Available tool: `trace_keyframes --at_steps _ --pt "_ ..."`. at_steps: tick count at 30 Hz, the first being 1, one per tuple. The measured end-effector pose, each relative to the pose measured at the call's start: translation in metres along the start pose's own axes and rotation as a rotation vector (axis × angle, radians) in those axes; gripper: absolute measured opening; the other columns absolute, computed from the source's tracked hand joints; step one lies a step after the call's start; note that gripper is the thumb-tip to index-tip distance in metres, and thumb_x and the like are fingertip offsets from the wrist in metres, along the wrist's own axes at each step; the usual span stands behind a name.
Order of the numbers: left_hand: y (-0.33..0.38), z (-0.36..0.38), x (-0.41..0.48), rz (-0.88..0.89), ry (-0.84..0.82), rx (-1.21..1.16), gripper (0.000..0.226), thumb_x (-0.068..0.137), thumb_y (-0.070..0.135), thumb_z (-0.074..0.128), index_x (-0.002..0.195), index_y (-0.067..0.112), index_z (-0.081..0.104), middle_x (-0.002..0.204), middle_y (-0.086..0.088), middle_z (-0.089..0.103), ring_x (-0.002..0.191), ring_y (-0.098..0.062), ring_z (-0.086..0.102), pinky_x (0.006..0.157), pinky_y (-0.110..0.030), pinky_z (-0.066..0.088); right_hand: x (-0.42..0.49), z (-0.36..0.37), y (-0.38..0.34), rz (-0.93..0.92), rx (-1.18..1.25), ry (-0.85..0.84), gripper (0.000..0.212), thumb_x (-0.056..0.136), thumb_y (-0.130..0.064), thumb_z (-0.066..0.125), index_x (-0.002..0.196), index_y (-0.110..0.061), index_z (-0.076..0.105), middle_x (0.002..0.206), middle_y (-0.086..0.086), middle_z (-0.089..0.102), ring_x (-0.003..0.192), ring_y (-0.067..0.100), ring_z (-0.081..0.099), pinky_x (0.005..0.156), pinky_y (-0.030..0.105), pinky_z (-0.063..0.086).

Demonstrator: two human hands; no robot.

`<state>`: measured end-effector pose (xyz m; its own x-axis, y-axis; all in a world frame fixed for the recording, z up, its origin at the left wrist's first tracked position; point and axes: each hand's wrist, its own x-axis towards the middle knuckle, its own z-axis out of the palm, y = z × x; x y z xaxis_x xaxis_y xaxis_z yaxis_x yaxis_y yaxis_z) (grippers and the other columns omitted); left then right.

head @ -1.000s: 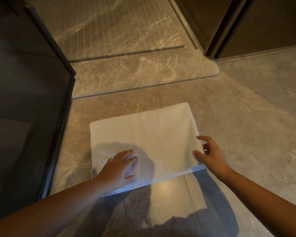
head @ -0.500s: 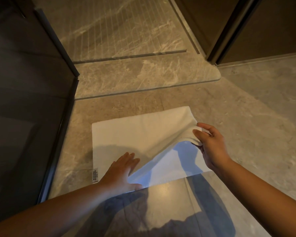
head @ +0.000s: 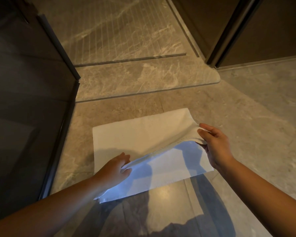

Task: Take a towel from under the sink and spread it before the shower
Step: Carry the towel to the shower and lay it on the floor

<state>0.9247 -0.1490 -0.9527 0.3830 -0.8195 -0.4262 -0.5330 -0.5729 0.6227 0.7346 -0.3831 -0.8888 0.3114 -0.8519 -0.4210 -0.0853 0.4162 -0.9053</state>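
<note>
Reaching down toward a tan marble floor (head: 246, 125), a person handles a white towel (head: 140, 134) with both bare hands. Only one view is given, from the camera worn on the head, looking forward and down along both forearms.

The towel lies on the floor just in front of the shower, near but not touching the raised stone sill (head: 143, 79) that runs across the entrance. Beyond the sill is the shower floor (head: 118, 35), cut with fine parallel grooves. The towel is folded in layers. The bottom layer lies flat on the floor and looks bluish in the light. The top layer is lifted along its near edge and sags between the two hands.

The left hand (head: 115, 170) is at the near left part of the towel, with fingers and thumb closed on the edge of the top layer. The right hand (head: 215, 144) is at the towel's right side, held higher, pinching the raised corner of the top layer between thumb and fingers. Shadows of the hands fall on the flat layer below.

A dark glass panel (head: 24, 100) stands along the left, and its frame meets the floor beside the towel's left edge without touching it. A dark door frame (head: 229, 31) rises at the upper right, well apart from the towel.
</note>
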Motion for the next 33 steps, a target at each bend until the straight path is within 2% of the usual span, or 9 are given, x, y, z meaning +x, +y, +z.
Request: trace_keyframes --at_steps 5,8,11,15,21,26,28,31,33 --pt "0.004 -0.004 0.004 -0.009 -0.080 0.105 0.017 0.088 0.025 0.056 0.094 0.009 0.056 0.090 0.004 0.050 0.095 -0.021 0.054 0.065 -0.018 0.030 -0.001 -0.006 0.008 0.018 -0.047 0.078 0.018 0.085 -0.003 0.054 0.083 -0.018 0.064 0.081 0.007 0.063 0.071 0.018 0.061 0.056 0.026 0.049" --pt "0.007 -0.007 0.004 0.021 -0.118 0.135 0.010 0.088 0.025 0.055 0.084 0.016 0.052 0.089 0.005 0.048 0.088 -0.016 0.049 0.064 -0.021 0.029 -0.004 -0.009 0.016 0.047 -0.032 0.140 0.017 0.085 -0.004 0.054 0.080 -0.017 0.063 0.081 0.008 0.061 0.071 0.020 0.059 0.057 0.028 0.047" --pt "0.012 -0.012 0.002 0.018 -0.163 0.150 0.017 0.088 0.026 0.054 0.093 0.010 0.057 0.091 0.001 0.053 0.085 -0.014 0.050 0.063 -0.019 0.033 -0.007 -0.009 0.015 0.043 -0.018 0.156 0.017 0.085 -0.004 0.054 0.079 -0.017 0.063 0.081 0.007 0.061 0.071 0.019 0.059 0.057 0.028 0.048" --pt "0.018 -0.015 -0.003 0.035 -0.285 0.161 0.020 0.087 0.022 0.052 0.097 0.006 0.058 0.101 -0.009 0.059 0.091 -0.020 0.054 0.076 -0.030 0.041 -0.011 -0.003 0.010 0.011 -0.024 0.143 0.019 0.084 -0.005 0.054 0.077 -0.019 0.064 0.078 0.004 0.061 0.069 0.017 0.059 0.055 0.027 0.047" --pt "0.018 -0.017 -0.007 -0.026 -0.408 0.085 0.016 0.086 0.023 0.051 0.095 0.013 0.060 0.096 -0.009 0.065 0.086 -0.019 0.060 0.067 -0.023 0.041 -0.017 0.010 0.003 -0.039 -0.007 0.112 0.019 0.085 -0.005 0.053 0.077 -0.019 0.063 0.078 0.005 0.058 0.068 0.017 0.055 0.058 0.029 0.048" --pt "0.010 -0.026 -0.004 -0.070 -0.347 0.013 0.012 0.088 0.027 0.054 0.079 0.035 0.055 0.079 0.015 0.058 0.071 0.008 0.053 0.057 -0.007 0.039 -0.016 0.016 -0.002 -0.077 -0.001 0.073 0.021 0.085 -0.006 0.055 0.076 -0.022 0.064 0.076 0.005 0.057 0.068 0.018 0.054 0.064 0.031 0.049" --pt "0.007 -0.032 -0.002 -0.075 -0.309 -0.012 0.005 0.088 0.028 0.055 0.084 0.030 0.058 0.084 0.007 0.062 0.074 0.004 0.057 0.060 -0.010 0.038 -0.013 0.016 -0.002 -0.095 -0.028 0.041 0.021 0.085 -0.006 0.054 0.080 -0.022 0.066 0.078 0.006 0.058 0.070 0.018 0.054 0.066 0.032 0.049" --pt "0.003 -0.043 0.003 -0.085 -0.226 -0.032 0.015 0.088 0.025 0.057 0.073 0.026 0.055 0.069 0.006 0.055 0.056 0.008 0.051 0.050 -0.008 0.034 -0.006 0.015 -0.003 -0.147 -0.106 0.002 0.023 0.084 -0.004 0.052 0.086 -0.020 0.068 0.080 0.006 0.061 0.070 0.016 0.053 0.063 0.030 0.046" --pt "0.000 -0.052 0.008 -0.097 -0.149 -0.069 0.011 0.087 0.022 0.060 0.076 0.023 0.059 0.067 0.004 0.056 0.059 0.001 0.051 0.051 -0.010 0.034 0.000 0.015 -0.005 -0.179 -0.124 -0.010 0.030 0.083 -0.003 0.048 0.083 -0.023 0.070 0.075 0.001 0.062 0.065 0.012 0.053 0.059 0.024 0.046"
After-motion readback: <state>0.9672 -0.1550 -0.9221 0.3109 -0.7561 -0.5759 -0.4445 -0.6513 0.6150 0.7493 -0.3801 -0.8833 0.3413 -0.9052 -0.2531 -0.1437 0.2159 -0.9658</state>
